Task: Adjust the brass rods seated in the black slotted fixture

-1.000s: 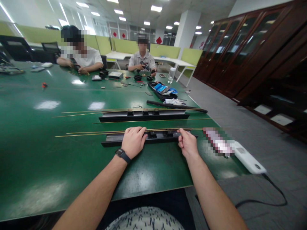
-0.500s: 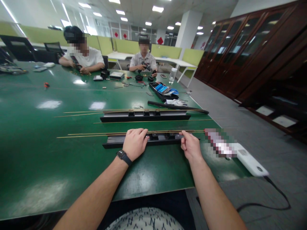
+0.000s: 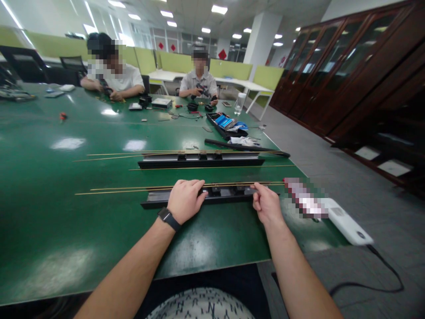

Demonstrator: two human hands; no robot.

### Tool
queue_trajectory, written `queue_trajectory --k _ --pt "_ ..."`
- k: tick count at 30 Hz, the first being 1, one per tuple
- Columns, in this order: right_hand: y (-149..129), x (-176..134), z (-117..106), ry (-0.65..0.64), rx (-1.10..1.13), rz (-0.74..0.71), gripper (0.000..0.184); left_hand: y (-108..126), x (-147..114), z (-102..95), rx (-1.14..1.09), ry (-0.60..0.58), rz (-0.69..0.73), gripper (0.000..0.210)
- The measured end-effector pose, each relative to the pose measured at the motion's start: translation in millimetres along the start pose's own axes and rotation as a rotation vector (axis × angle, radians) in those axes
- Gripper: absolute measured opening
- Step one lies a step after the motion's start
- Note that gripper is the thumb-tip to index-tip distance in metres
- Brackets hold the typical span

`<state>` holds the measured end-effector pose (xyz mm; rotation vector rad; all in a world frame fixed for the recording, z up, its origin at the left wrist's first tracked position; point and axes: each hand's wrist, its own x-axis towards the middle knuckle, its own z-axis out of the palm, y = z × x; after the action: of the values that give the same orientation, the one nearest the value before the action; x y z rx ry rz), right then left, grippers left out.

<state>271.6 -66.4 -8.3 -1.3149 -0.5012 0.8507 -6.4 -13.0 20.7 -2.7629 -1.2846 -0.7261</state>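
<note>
A long black channel-shaped rail (image 3: 229,199) lies across the green table in front of me, with black blocks inside it. Thin brass-coloured rods (image 3: 122,189) run along its top and stick out far to the left. My left hand (image 3: 186,201) is closed over the rail's left half, fingers across the rods and thumb on the near side. At the right end, my right hand (image 3: 267,204) has its other fingers curled while the index finger and thumb meet at the rods; the exact pinch is partly hidden.
A similar black rail (image 3: 199,164) with rods lies farther back, and a single rod (image 3: 212,168) is between the two. Beyond are a black bar (image 3: 245,148), white gloves (image 3: 244,141) and a black tray (image 3: 221,130). A white power bank-like device (image 3: 347,221) sits right. Two people work opposite.
The near rail and its rods have shifted slightly, the rods' left ends a little left and down. Both hands stay on them, my right hand a touch farther right.
</note>
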Motion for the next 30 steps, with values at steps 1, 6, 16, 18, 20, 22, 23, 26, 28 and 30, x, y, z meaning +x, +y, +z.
queue_trajectory --k 1,6,16,18,20,22,23,26,28,30 --pt "-0.2 -0.4 -0.8 -0.001 0.000 0.002 0.035 -0.4 0.0 -0.5 -0.004 -0.002 0.002 0.031" --pt "-0.7 -2.9 -4.9 -0.007 -0.001 0.013 0.034 -1.7 0.1 -1.2 -0.033 -0.006 0.002 0.035" --pt "-1.3 -4.1 -8.0 0.003 0.017 0.019 0.032 0.0 -0.5 -2.0 -0.039 -0.023 -0.008 0.035" --pt "-2.5 -4.8 -7.8 0.006 0.019 0.023 0.032 0.6 -0.9 -2.6 -0.033 -0.028 -0.016 0.035" --pt "-3.2 -5.5 -7.4 0.011 0.014 0.021 0.032 0.8 -1.2 -2.9 -0.030 -0.031 -0.018 0.035" --pt "-3.3 -5.8 -6.8 0.015 0.006 0.014 0.032 0.9 -1.2 -2.9 -0.031 -0.032 -0.015 0.035" --pt "-3.1 -5.9 -6.5 0.018 0.003 0.009 0.031 0.9 -1.1 -2.7 -0.033 -0.032 -0.013 0.035" --pt "-2.7 -6.2 -5.6 0.020 -0.002 -0.001 0.031 0.6 -0.5 -2.1 -0.036 -0.032 -0.008 0.035" --pt "-2.6 -6.5 -5.1 0.018 -0.009 -0.011 0.032 0.2 -0.3 -1.7 -0.035 -0.034 -0.003 0.036" --pt "-2.7 -6.9 -4.7 0.017 -0.021 -0.024 0.033 -0.4 -0.4 -1.4 -0.032 -0.033 0.001 0.038"
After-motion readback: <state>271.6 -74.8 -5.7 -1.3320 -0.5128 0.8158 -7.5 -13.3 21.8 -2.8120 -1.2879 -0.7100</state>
